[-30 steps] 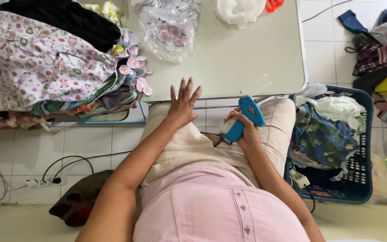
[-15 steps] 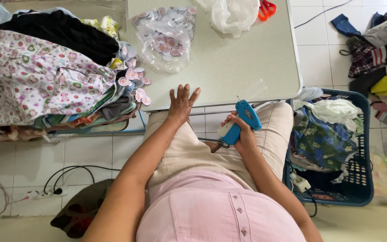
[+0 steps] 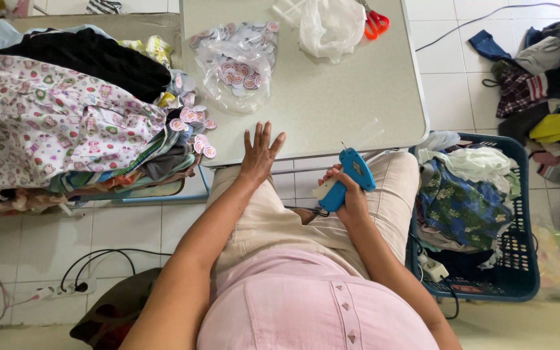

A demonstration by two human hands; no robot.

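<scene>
My right hand (image 3: 350, 194) grips a blue tagging gun (image 3: 347, 177) over my right thigh, its needle pointing up toward the table edge. My left hand (image 3: 259, 154) is flat and empty, fingers spread, resting at the near edge of the grey folding table (image 3: 358, 91). Just beyond it lies a clear plastic bag of round pink tags (image 3: 238, 61), and loose tags (image 3: 192, 129) hang off a stack of folded clothes (image 3: 66, 123) at the left.
A crumpled clear bag (image 3: 328, 26) and red scissors (image 3: 376, 23) lie at the table's far side. A blue laundry basket (image 3: 487, 272) full of clothes stands at my right, more garments (image 3: 546, 71) beyond it. Cables and a power strip (image 3: 66, 288) lie on the tiled floor.
My left hand has slid forward from my thigh onto the table edge. The right hand keeps hold of the tagging gun, barely shifted.
</scene>
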